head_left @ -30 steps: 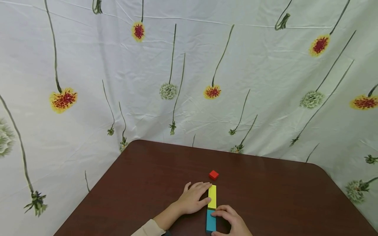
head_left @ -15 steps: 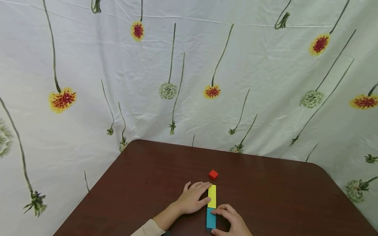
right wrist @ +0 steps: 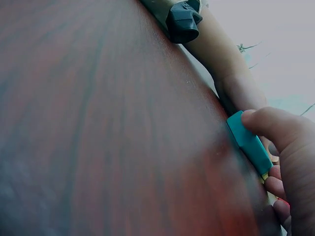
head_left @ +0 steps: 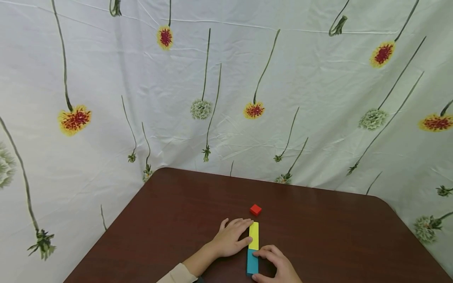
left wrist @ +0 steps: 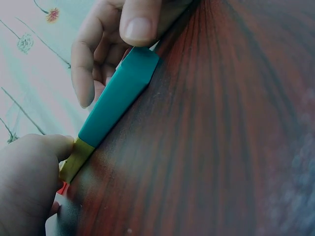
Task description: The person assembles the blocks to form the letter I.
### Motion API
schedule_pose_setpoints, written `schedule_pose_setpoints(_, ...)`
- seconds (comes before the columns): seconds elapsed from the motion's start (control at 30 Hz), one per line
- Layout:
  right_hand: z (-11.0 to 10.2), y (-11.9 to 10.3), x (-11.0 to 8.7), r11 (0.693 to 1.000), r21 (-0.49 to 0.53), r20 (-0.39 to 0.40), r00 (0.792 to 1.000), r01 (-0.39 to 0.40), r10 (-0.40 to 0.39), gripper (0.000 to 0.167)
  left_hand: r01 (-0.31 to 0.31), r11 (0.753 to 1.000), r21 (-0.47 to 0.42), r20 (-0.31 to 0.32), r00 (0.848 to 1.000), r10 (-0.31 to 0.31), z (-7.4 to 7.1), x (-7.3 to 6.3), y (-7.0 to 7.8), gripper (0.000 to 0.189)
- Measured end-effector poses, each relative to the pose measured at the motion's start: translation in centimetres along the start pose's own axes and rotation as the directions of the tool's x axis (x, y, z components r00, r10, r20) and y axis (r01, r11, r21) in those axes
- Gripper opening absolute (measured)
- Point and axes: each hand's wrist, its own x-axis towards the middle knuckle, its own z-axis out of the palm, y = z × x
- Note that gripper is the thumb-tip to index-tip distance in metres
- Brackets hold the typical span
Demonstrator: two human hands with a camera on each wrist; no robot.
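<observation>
A yellow block (head_left: 254, 232) lies lengthwise on the dark table, its near end meeting the blue block (head_left: 252, 262) in one straight line. My left hand (head_left: 230, 239) rests along the yellow block's left side, fingers stretched out, index fingertip at the far corner and thumb over its edge. With my right hand (head_left: 281, 265) I pinch the blue block, thumb at its near end and index finger on top. In the left wrist view the blue block (left wrist: 115, 98) stands out, and the yellow block (left wrist: 76, 160) is partly hidden by my left thumb.
A small red block (head_left: 255, 209) sits just beyond the yellow block's far end. The brown wood-grain table (head_left: 329, 228) has rounded far corners, and a white flower-print cloth (head_left: 226, 86) hangs behind it.
The blue block has slid slightly forward with my right thumb behind it, and the yellow block's near end face is now covered. My left hand has stayed in place.
</observation>
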Motion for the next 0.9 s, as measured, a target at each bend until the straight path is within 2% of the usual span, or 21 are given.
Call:
schedule_pose_setpoints(0.2, -0.1, 0.0, 0.3, 0.998, 0.058, -0.017, 0.999, -0.036, 0.037, 0.037, 0.0, 1.0, 0.003, 0.0, 1.0, 0.0, 0.0, 0.0, 0.0, 0.057)
schedule_pose_setpoints(0.53, -0.5, 0.5, 1.6, 0.988, 0.073, -0.009, 0.991, -0.136, 0.137, 0.039, 0.007, 1.0, 0.005, 0.001, 1.0, -0.007, 0.1, 0.0, 0.0, 0.058)
schedule_pose_setpoints(0.7, -0.6, 0.7, 2.0, 0.985, 0.093, -0.027, 0.988, -0.147, 0.15, 0.039, -0.006, 1.0, -0.002, -0.005, 1.0, 0.006, 0.0, 0.1, 0.0, 0.058)
schedule_pose_setpoints(0.9, -0.3, 1.1, 2.3, 0.989, 0.048, -0.07, 0.988, -0.137, 0.14, 0.039, -0.012, 1.0, -0.007, 0.001, 1.0, 0.012, 0.1, 0.0, -0.1, 0.057)
